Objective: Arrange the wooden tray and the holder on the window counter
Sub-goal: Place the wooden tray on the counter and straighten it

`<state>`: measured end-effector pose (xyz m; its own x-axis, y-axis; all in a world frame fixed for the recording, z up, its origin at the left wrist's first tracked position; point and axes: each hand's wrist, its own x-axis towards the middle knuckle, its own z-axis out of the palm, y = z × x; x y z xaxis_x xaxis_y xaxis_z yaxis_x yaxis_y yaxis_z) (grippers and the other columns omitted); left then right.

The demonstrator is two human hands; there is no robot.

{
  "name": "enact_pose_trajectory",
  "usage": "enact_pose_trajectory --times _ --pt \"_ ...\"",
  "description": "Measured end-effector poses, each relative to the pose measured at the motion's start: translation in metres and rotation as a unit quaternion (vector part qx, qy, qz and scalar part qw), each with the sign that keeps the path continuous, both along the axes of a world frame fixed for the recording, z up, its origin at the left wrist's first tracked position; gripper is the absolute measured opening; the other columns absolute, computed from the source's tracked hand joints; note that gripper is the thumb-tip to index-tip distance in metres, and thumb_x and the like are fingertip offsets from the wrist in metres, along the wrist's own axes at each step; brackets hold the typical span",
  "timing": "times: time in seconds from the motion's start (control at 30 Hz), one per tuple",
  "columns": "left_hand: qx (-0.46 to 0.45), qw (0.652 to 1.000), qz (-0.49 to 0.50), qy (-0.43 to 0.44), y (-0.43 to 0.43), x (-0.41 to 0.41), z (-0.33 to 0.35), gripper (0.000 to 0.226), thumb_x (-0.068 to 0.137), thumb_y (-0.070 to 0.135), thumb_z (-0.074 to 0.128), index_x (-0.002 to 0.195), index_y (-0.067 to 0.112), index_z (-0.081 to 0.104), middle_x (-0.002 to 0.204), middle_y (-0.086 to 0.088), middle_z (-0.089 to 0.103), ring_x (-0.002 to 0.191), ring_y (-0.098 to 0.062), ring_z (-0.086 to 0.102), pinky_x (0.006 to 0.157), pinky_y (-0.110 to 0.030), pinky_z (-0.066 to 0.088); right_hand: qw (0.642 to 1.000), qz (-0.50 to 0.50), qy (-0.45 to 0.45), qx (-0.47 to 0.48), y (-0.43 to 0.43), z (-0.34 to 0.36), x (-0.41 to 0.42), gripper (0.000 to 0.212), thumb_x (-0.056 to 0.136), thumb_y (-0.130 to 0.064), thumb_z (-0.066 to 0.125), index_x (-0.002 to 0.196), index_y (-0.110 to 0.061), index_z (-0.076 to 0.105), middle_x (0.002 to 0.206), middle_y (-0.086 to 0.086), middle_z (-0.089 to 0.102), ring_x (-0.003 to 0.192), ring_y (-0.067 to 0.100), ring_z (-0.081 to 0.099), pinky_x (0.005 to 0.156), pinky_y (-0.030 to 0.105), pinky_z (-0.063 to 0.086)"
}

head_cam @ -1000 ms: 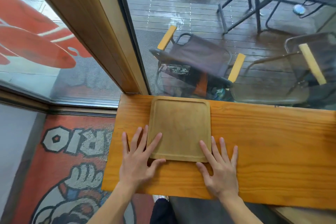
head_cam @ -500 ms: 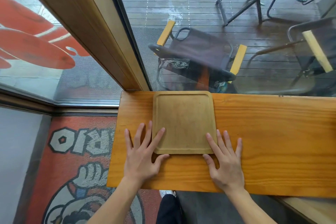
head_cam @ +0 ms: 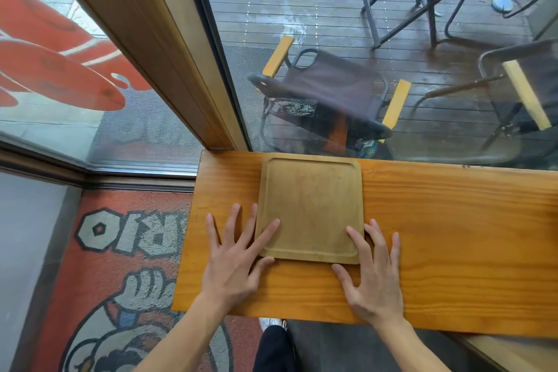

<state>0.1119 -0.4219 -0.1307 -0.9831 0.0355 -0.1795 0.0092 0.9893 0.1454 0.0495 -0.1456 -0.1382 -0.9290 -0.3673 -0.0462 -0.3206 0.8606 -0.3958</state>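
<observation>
Head view: the wooden tray point(head_cam: 311, 205) lies flat at the counter's point(head_cam: 453, 235) left end, its far edge against the window. The left hand point(head_cam: 234, 263) and right hand point(head_cam: 373, 275) rest spread, fingers touching its near corners, gripping nothing. Bare counter stretches right.

Left hand point(head_cam: 234, 260): bare, palm down, flat, fingers point(head_cam: 231, 220) spread and extended forward; index finger angled inward, thumb stretched toward centre. Left forearm bare, entering from lower edge, angled up and right.

Right hand point(head_cam: 373, 276): bare, palm down, flat, fingers point(head_cam: 379, 238) spread, pointing forward and slightly left; thumb splayed inward. Right forearm bare, entering from lower right.

Neither hand closed on anything.
</observation>
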Motion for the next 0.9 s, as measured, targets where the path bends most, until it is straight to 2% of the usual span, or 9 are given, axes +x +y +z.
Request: enact_pose_trajectory --times 0.4,0.9 --pt "0.014 1.0 0.01 -0.005 0.0003 -0.0007 -0.0002 0.074 0.091 0.063 0.041 0.156 0.036 0.019 0.165 -0.004 0.018 0.153 -0.038 0.007 0.112 -0.077 0.009 1.0 0.001 0.019 0.001 -0.0018 -0.0009 0.001 0.068 0.086 -0.049 0.052 0.146 -0.021 0.036 0.153 0.013 0.033 0.15 0.031 0.021 0.117 0.066 0.01" --pt "0.025 0.999 0.024 0.011 0.0017 -0.0015 0.0017 0.078 0.085 0.067 0.048 0.154 0.037 0.027 0.164 -0.004 0.023 0.152 -0.036 0.013 0.112 -0.075 0.011 1.0 -0.001 0.03 -0.002 -0.0015 -0.0028 0.0021 0.065 0.086 -0.047 0.051 0.144 -0.019 0.039 0.151 0.014 0.035 0.148 0.033 0.024 0.116 0.069 0.011"
